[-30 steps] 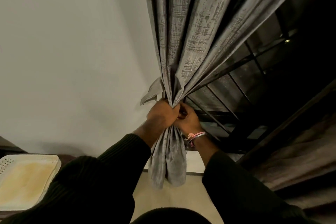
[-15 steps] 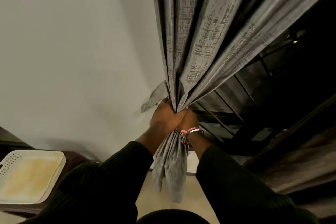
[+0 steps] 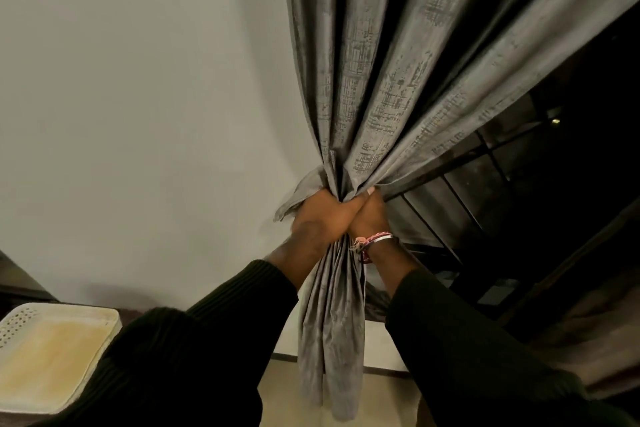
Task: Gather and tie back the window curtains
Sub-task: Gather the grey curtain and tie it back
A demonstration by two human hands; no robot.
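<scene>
A pale bare wall (image 3: 138,114) fills the space left of my hands, and a dark window with thin bars (image 3: 485,184) sits off to their right; low on the left, well apart from my grip, lies a cream perforated tray (image 3: 52,357).

In the head view, the grey curtain (image 3: 398,80) is bunched into one tight neck right where my hands meet. Compared with a moment ago, my hands sit a little lower and closer in front of me, the folds above them fan out more steeply, and the tail below my fists hangs longer and straighter. I judge the gathering done: the cloth is cinched, and the tying is what remains.

My left hand (image 3: 318,218) wraps the bundle from the wall side, fingers curled hard round the fabric, with a loose flap (image 3: 298,194), perhaps the tie-back, sticking out just past my knuckles. My right hand (image 3: 372,215) presses against the left from the window side, thumb up along the folds and fingers curled round the same neck. A pink and silver bracelet (image 3: 375,241) sits on that wrist. Both forearms in dark sleeves (image 3: 225,322) reach up and forward, wrists nearly touching.
</scene>
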